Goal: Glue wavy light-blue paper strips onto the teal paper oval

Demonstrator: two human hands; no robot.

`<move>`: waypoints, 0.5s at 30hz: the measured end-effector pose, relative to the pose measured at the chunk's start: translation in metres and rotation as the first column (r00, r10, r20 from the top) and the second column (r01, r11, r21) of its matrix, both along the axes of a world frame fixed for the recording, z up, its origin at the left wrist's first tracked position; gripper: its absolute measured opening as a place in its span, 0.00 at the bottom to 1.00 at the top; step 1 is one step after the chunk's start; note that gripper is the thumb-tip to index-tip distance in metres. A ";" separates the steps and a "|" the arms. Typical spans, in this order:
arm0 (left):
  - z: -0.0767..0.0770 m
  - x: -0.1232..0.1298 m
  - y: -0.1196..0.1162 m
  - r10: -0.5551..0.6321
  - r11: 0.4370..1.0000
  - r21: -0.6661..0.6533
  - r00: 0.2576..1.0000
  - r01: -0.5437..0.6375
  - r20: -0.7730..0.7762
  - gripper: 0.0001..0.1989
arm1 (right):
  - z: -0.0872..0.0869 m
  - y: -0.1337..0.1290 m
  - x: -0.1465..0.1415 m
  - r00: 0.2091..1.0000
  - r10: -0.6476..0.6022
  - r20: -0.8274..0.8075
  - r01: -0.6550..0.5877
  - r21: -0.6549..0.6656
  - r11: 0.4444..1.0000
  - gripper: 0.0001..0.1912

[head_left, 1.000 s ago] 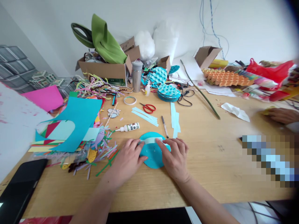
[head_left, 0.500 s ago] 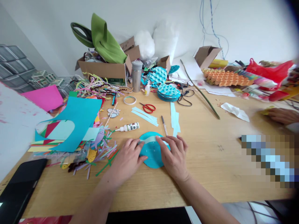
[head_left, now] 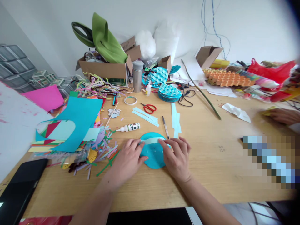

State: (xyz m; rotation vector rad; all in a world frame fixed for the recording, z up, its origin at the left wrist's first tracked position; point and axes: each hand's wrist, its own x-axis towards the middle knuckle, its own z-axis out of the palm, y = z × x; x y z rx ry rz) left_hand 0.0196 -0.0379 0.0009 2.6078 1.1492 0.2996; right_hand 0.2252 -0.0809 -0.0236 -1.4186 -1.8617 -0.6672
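A blue paper circle (head_left: 153, 157) lies flat on the table between my hands. Across its upper part runs a pale blue paper strip (head_left: 154, 141), curving slightly. My left hand (head_left: 130, 155) holds the circle's left edge, fingertips at the strip's left end and thumb lower on the rim. On the opposite side, my right hand (head_left: 177, 155) has its index fingertip pressing the strip, other fingers bent around its right end. Just beyond lie a pen (head_left: 165, 126), a white glue bottle (head_left: 130, 127), loose pale blue strips (head_left: 145, 117) and red-handled scissors (head_left: 149, 108).
Cut paper scraps (head_left: 103, 150) and a teal sheet (head_left: 78, 120) cover the left side. Behind stand a steel flask (head_left: 137, 76) and a stack of woven blue discs (head_left: 170, 93). Another person's hand (head_left: 286, 116) rests at the right. A black phone (head_left: 22, 190) lies front left.
My right hand has shifted slightly right along the strip, which now lies flatter on the circle. The left hand stays in place.
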 end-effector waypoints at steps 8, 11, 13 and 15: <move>-0.003 -0.001 0.001 -0.001 1.000 0.015 1.000 0.001 0.011 0.23 | -0.002 0.001 -0.001 1.000 0.003 -0.006 -0.003 -0.034 0.999 0.20; -0.002 -0.001 0.001 0.006 1.000 0.015 1.000 -0.006 0.017 0.23 | -0.001 0.002 -0.002 1.000 0.006 0.003 -0.005 -0.072 0.997 0.20; -0.001 -0.001 0.001 0.010 1.000 0.020 1.000 -0.011 0.015 0.23 | 0.000 0.002 -0.003 1.000 0.009 0.004 -0.009 -0.112 0.994 0.18; -0.001 0.000 0.001 0.014 1.000 0.026 1.000 -0.014 0.011 0.23 | 0.001 0.002 -0.003 1.000 0.021 -0.004 -0.021 -0.159 0.987 0.17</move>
